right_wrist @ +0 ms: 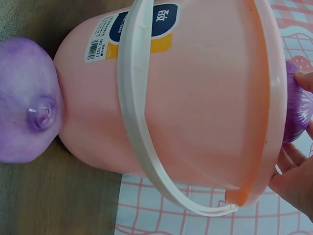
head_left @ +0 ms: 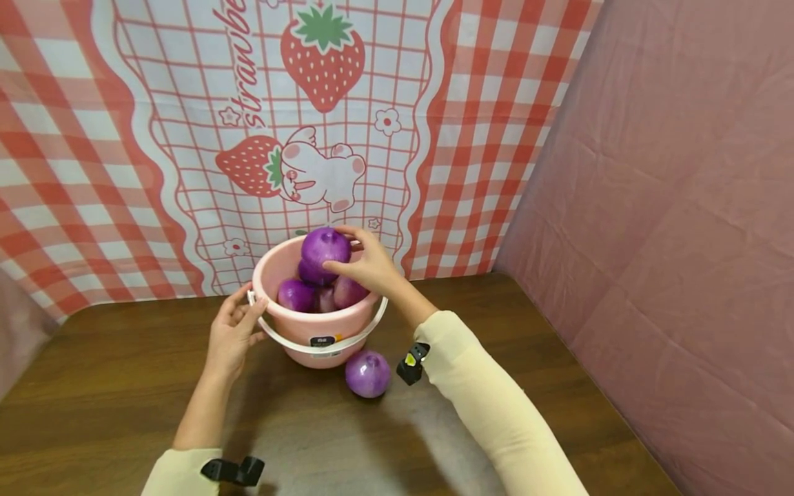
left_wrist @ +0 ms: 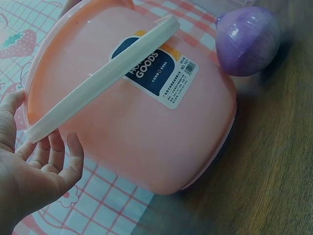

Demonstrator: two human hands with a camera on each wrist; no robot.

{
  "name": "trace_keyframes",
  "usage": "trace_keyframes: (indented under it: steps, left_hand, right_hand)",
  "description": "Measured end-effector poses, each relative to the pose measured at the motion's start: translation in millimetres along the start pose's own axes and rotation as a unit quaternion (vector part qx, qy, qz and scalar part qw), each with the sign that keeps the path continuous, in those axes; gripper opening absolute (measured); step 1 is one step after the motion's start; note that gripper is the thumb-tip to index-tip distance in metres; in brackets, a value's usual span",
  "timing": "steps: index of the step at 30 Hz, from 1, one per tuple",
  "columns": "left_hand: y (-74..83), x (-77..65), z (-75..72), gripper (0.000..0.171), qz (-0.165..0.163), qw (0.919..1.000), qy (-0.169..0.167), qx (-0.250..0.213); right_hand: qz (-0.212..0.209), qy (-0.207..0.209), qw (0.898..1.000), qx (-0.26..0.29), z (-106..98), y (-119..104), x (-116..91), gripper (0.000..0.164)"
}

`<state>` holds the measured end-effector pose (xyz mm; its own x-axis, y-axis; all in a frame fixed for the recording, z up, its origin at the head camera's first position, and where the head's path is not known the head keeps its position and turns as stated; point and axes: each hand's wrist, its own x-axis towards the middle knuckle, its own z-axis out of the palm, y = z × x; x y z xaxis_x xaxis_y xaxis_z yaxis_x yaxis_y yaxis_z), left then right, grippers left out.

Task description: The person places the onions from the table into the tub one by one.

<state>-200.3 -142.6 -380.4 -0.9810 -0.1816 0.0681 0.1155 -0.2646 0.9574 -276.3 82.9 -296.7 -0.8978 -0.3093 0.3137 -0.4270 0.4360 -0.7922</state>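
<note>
A pink bucket [head_left: 291,324] with a white handle [left_wrist: 102,78] stands on the table, its handle hanging down across the front. My left hand [head_left: 232,334] grips the bucket's left rim where the handle joins, thumb over the edge. At the bucket's mouth my right hand [head_left: 369,265] holds a purple onion [head_left: 325,248] between thumb and fingers, above several other onions [head_left: 296,295] inside. In the right wrist view, the held onion [right_wrist: 297,105] shows past the rim, partly hidden by it. Another purple onion [head_left: 368,374] sits on the table by the bucket's front right.
The brown wooden table [head_left: 124,372] carries the bucket and the loose onion. Behind it hangs a red-and-white checked cloth [head_left: 490,138] with strawberry prints. A pink cloth [head_left: 670,207] forms the right side. Each sleeve wears a black wrist device [head_left: 412,364].
</note>
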Motion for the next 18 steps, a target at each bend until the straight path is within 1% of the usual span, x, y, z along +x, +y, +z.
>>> trace_keyframes:
  steps: [8,13,18]
  left_hand:
    - [-0.3,-0.2,-0.3,0.048,0.002,1.0,-0.003,0.002]
    - [0.0,-0.2,-0.5,0.049,0.003,1.0,-0.006,0.001]
    - [-0.8,-0.1,-0.4,0.047,0.003,1.0,-0.004,-0.001]
  right_hand:
    - [0.004,-0.012,1.0,-0.004,9,0,2,0.066]
    - [0.009,-0.006,1.0,-0.02,12,-1,2,0.067]
    - [0.013,-0.003,1.0,-0.014,15,-1,3,0.068]
